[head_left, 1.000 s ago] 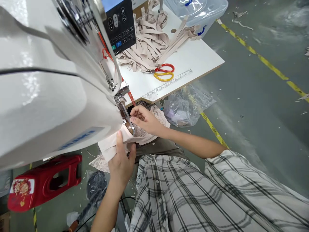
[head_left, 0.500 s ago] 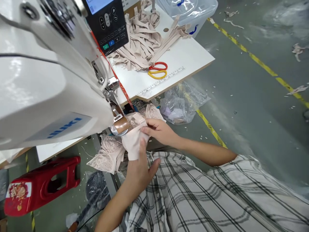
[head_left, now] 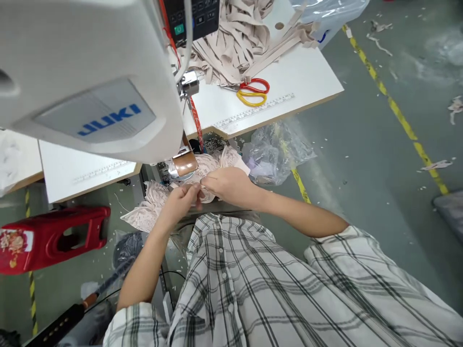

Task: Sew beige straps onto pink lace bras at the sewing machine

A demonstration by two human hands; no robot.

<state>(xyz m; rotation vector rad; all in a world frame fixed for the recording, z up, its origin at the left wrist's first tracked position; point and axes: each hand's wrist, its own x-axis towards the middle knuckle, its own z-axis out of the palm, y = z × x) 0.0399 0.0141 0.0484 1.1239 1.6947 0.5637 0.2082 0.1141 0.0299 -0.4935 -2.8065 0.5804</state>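
A pale pink lace bra (head_left: 144, 212) hangs around the arm of a sewing machine (head_left: 108, 115), one cup to the left and the other behind my right hand. My left hand (head_left: 181, 202) is closed, thumb and forefinger pinching at the bra's near edge. Closed as well, my right hand (head_left: 231, 185) pinches the same edge, its fingertips almost meeting those of the left. The fabric between the fingertips is mostly hidden. Just beyond the hands sits the machine's rounded brown and metal end (head_left: 184, 165).
On the white table (head_left: 307, 72) lie a heap of beige fabric strips (head_left: 235, 38) and red and yellow scissors (head_left: 255, 91). Clear plastic bags (head_left: 278, 154) lie beyond my right hand. A red plastic stool (head_left: 54, 238) stands on the left.
My left hand went from spread fingers on the fabric to a pinch, moving up and left. My right hand turned over beside it. The camera view shifted.
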